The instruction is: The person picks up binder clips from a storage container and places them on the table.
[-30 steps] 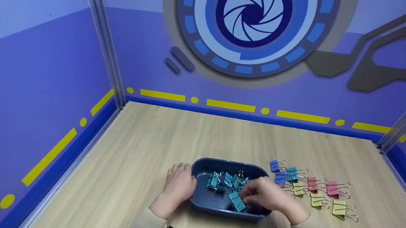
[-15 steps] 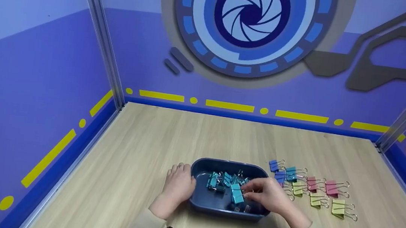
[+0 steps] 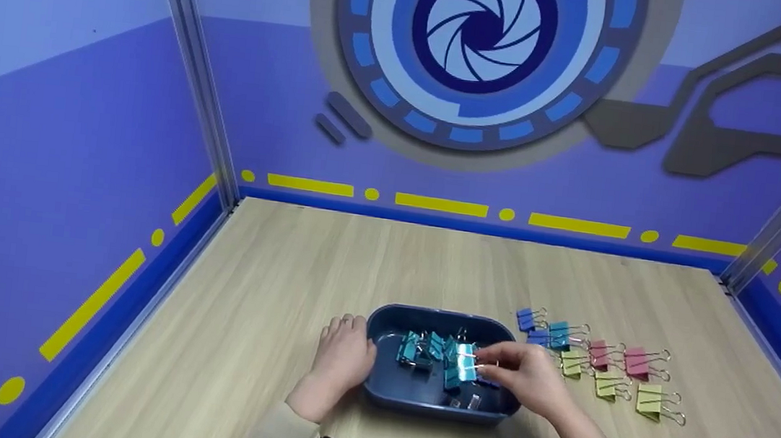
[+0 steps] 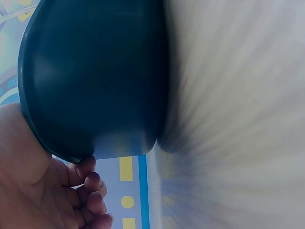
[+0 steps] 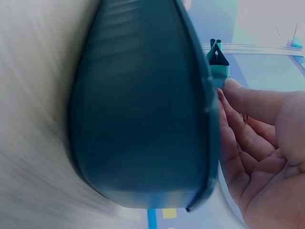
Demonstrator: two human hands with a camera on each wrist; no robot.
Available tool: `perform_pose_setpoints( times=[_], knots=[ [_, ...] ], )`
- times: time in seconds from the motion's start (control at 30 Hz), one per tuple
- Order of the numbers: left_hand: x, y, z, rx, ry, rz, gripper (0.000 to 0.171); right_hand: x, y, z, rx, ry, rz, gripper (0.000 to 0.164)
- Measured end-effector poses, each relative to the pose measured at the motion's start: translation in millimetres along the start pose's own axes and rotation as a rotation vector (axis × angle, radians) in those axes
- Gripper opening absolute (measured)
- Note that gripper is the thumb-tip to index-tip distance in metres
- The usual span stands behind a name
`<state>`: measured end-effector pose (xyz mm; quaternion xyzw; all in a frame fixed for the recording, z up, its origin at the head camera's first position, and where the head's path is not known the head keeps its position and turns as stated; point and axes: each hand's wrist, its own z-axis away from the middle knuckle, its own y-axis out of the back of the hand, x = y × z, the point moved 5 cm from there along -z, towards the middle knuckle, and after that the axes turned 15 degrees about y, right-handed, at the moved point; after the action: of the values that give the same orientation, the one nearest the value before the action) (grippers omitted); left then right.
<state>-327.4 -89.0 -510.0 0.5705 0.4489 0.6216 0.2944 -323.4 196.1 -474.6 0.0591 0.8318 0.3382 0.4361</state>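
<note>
Several teal binder clips lie in a dark blue tray (image 3: 400, 398). My right hand (image 3: 529, 382) pinches one shiny teal binder clip (image 3: 466, 363) by its wire handle end, over the right part of the tray. In the right wrist view this binder clip (image 5: 219, 71) shows beyond the tray rim, at the tips of thumb and finger. My left hand (image 3: 345, 351) holds the tray's left end. In the left wrist view its bent fingers (image 4: 95, 183) are at the outside of the rim, while the thumb is mostly hidden. Other teal clips (image 3: 410, 348) lie left of the held one.
Right of the tray, binder clips stand in loose rows on the wooden table (image 3: 283, 273): blue (image 3: 526, 319), teal (image 3: 558, 334), pink (image 3: 637, 362) and yellow (image 3: 649, 400). Patterned panels (image 3: 244, 87) wall in the back and sides.
My right hand has lifted the teal binder clip from the tray's front right part and drawn it slightly back and to the right, turning it. The left hand has stayed in place.
</note>
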Motion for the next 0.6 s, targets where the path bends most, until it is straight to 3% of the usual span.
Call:
perform_pose_setpoints(
  times=[0.47,0.6],
  knots=[
    [0.7,1.6,1.0,-0.004,0.003,0.002,0.033,-5,43,19,0.087,-0.107,-0.014,0.017],
    [1.0,2.1,0.8,-0.002,0.004,0.006,0.034,-1,56,26,0.123,-0.118,0.052,0.016]
  ],
)
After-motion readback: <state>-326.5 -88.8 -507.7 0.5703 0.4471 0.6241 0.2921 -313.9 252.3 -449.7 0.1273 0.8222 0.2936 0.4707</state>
